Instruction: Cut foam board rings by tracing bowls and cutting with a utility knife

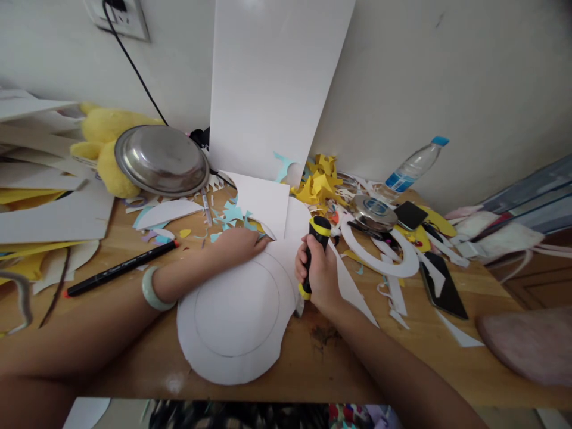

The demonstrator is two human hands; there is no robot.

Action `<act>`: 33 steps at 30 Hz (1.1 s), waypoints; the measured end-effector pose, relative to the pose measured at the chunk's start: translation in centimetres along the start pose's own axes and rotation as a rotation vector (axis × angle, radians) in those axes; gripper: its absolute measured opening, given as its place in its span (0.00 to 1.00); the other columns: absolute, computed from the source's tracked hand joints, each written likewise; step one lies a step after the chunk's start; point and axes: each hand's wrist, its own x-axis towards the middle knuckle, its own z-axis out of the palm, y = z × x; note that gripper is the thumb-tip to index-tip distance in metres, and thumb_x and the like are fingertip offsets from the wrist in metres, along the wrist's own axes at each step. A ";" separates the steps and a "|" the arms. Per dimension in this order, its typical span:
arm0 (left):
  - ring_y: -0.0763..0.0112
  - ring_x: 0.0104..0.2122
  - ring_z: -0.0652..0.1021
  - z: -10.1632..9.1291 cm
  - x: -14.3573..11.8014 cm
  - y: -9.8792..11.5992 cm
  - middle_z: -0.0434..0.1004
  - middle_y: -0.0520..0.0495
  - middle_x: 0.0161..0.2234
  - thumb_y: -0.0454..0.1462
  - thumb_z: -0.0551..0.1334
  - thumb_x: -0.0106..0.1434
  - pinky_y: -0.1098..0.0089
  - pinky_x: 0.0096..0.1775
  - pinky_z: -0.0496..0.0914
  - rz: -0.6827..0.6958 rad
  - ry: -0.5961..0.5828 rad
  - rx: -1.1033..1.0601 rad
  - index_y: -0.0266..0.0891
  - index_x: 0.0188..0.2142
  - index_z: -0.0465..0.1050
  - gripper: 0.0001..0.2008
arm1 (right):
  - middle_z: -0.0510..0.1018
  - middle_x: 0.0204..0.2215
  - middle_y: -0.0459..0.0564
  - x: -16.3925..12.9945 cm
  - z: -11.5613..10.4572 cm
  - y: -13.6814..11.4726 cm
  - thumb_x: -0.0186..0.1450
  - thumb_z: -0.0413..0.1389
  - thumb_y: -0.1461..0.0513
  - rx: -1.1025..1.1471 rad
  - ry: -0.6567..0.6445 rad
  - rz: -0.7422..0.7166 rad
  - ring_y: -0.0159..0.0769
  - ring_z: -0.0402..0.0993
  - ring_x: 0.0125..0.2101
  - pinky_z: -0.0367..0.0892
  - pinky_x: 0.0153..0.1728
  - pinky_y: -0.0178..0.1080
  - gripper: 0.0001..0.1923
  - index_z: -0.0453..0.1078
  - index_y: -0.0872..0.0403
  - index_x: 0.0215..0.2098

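Note:
A white sheet [236, 304] with a pencilled circle on it lies at the table's front edge, its lower outline cut round. My left hand [243, 243] rests flat on the sheet's upper part, fingers stretched toward the middle. At the sheet's right edge, my right hand [319, 271] is wrapped round a black and yellow utility knife [319, 231], held upright. Its blade end points down at the sheet's edge, by a notch in the outline. Just beyond my left fingertips lies a squarer white piece [263, 199].
Blue scraps [230, 214], yellow scraps [319, 182] and a white ring [402, 262] lie about. Left are a black marker [120, 268], a metal basin [163, 159] and a yellow plush toy [111, 128]. A bottle [415, 164] and phone [442, 292] are right. A white board [277, 77] leans on the wall.

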 end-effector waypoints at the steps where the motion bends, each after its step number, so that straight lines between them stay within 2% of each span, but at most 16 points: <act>1: 0.61 0.33 0.76 0.0 0.0 0.0 0.77 0.39 0.34 0.48 0.42 0.66 0.67 0.35 0.67 0.004 -0.001 0.003 0.34 0.34 0.74 0.27 | 0.58 0.13 0.34 0.0 0.0 0.1 0.59 0.51 0.53 -0.006 0.001 -0.005 0.21 0.51 0.07 0.47 0.06 0.27 0.13 0.56 0.52 0.28; 15: 0.64 0.33 0.76 0.9 0.2 -0.7 0.77 0.42 0.33 0.45 0.41 0.66 0.70 0.32 0.65 0.133 0.015 0.006 0.37 0.35 0.75 0.25 | 0.58 0.14 0.34 0.6 0.0 0.7 0.60 0.51 0.52 -0.084 0.027 -0.015 0.21 0.52 0.07 0.48 0.06 0.27 0.13 0.56 0.52 0.28; 23: 0.61 0.31 0.76 1.2 0.0 -0.8 0.77 0.40 0.31 0.45 0.40 0.66 0.68 0.29 0.66 0.135 0.016 0.008 0.36 0.32 0.75 0.27 | 0.58 0.14 0.34 0.8 0.0 0.8 0.60 0.50 0.52 -0.106 0.032 -0.022 0.21 0.52 0.07 0.48 0.06 0.28 0.13 0.57 0.52 0.29; 33: 0.63 0.31 0.76 1.2 0.0 -0.9 0.77 0.41 0.32 0.45 0.40 0.66 0.69 0.29 0.65 0.161 0.020 0.017 0.36 0.32 0.75 0.27 | 0.58 0.13 0.34 0.9 -0.1 0.8 0.60 0.50 0.52 -0.091 0.030 -0.001 0.22 0.52 0.07 0.48 0.06 0.28 0.13 0.57 0.52 0.29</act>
